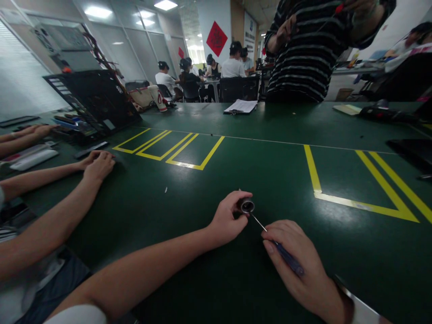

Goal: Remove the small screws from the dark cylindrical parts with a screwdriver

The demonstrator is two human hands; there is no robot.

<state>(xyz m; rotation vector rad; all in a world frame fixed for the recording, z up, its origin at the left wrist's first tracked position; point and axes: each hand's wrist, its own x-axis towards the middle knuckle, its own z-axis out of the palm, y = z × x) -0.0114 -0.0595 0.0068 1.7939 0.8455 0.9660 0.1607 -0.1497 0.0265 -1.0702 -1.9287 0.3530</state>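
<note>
My left hand (227,219) is closed around a small dark cylindrical part (248,206), with its round, metal-rimmed opening turned towards me. Most of that part's body is hidden by the fingers. In my right hand (297,258) is a screwdriver (289,259) with a translucent bluish-purple handle and a thin metal shaft. Its shaft points up and left, and the tip is at the lower edge of the cylindrical part; whether it touches is too small to tell. Both hands are just above the dark green tabletop (189,198).
Yellow tape outlines (202,167) mark the table on both sides. A neighbour's hands (99,164) lie at the left, near a black open case (94,99). A clipboard with paper (240,106) and a paper cup (158,98) sit further back. Someone in a striped shirt (303,54) stands opposite.
</note>
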